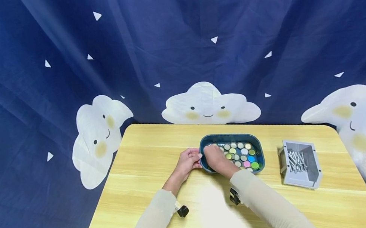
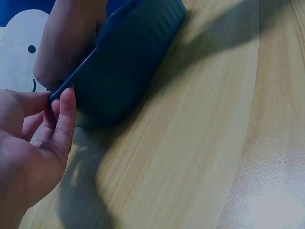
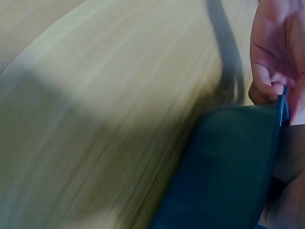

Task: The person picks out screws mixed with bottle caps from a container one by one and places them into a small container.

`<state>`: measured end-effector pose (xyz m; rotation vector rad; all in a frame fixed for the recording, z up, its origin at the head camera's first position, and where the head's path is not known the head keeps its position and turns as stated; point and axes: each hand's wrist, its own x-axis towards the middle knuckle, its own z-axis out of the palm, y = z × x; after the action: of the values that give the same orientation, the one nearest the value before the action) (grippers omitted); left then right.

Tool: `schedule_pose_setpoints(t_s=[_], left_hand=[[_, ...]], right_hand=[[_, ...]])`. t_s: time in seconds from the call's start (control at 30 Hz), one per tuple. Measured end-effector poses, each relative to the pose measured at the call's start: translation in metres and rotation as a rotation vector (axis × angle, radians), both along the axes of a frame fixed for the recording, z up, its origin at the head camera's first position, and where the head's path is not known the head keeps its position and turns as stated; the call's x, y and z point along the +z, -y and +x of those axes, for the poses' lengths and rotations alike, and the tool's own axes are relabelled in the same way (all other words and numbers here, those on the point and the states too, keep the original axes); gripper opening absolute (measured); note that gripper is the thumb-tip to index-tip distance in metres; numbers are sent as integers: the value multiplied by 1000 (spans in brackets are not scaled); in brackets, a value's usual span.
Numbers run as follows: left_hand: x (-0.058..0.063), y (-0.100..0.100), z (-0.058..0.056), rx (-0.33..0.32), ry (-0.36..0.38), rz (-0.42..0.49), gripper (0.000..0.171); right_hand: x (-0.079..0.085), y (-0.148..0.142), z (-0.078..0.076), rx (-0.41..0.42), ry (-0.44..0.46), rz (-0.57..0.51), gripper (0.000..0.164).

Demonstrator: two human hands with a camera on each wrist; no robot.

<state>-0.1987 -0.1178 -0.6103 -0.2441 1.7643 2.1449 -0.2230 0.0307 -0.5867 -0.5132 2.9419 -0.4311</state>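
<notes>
A dark teal plastic bin point(image 1: 256, 143) holds many small round caps, mostly silvery, with a blue cap point(image 1: 251, 158), a pink cap point(image 1: 246, 164) and a green cap point(image 1: 254, 165) at its right end. At the bin's left end, my left hand point(image 1: 187, 162) pinches the rim between thumb and fingers, as the left wrist view shows up close. My right hand point(image 1: 216, 158) reaches down inside that same end, knuckles up, among the caps. Its fingertips are hidden by the back of the hand and the bin wall, so I cannot tell what they hold.
To the right on the wooden table point(image 1: 159, 141) stands a grey plastic box point(image 1: 310, 154) with a pile of metal bolts point(image 1: 297, 161) in it. Behind the table hangs a dark blue curtain point(image 1: 181, 42) printed with white clouds.
</notes>
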Motion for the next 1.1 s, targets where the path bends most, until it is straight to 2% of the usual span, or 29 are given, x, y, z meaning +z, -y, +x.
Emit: schedule_pose_setpoints(t_s=[0.1,0.4,0.67,0.87,1.0,1.1], left_hand=[[0,-1,0,1,-2,-3,33],[-2,-1,-1,8,10,-14,32],[-2,0,0,1,6,-22,33],[-3,0,1,-4,4,-23,35],[-4,1,0,-9,2,-20,36],[-4,1,-1,-2,10,-21,37]], right_hand=[[1,1,1,0,11,2,19],[11,2,0,-38,-30,-10,26],[24,-1,1,-25,19,-40,18],[38,-18,5,-9,22,-128,36],[49,-38,11,-27,38,-195,38],[58,-57,14,-31,41,-202,40]])
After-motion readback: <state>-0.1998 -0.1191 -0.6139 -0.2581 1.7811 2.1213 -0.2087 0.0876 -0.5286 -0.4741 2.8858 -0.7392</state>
